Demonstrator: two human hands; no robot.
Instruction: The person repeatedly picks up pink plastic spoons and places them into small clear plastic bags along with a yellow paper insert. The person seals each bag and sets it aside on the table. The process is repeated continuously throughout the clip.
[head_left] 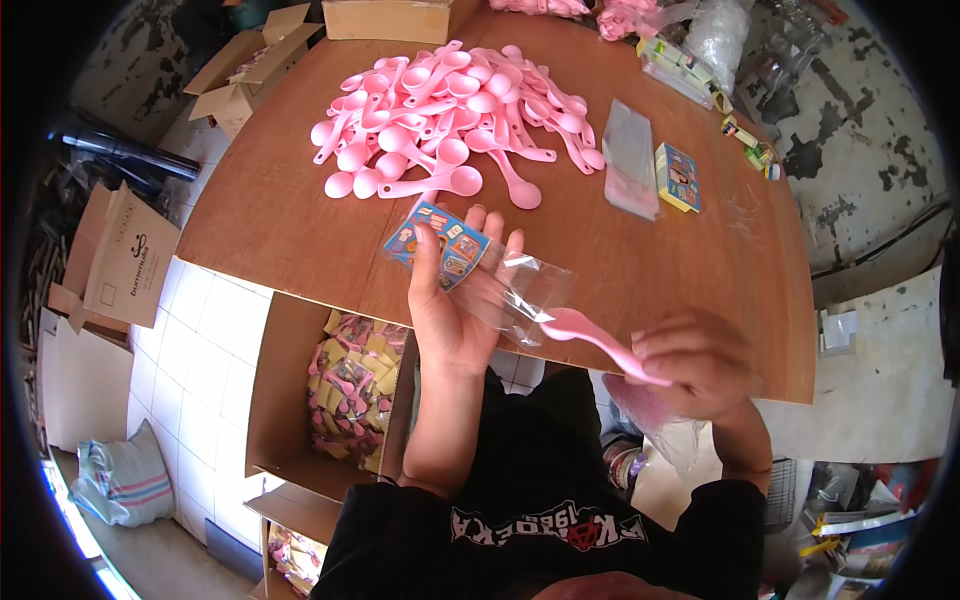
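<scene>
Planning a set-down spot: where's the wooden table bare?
Wooden tabletop is bare left of the pink spoon pile, out to its left edge; also between the clear plastic sleeves and the right hand. Crowded: back middle, under the pile, and right of it, with sleeves and blue-faced cards.

Dark lettering and a logo mark the cardboard box at left; white letters and digits cross the black shirt at bottom; the central blue card has illegible print.

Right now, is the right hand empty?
No, the right hand grips a curved pink plastic spoon near the clear plastic bag in the left hand.
</scene>
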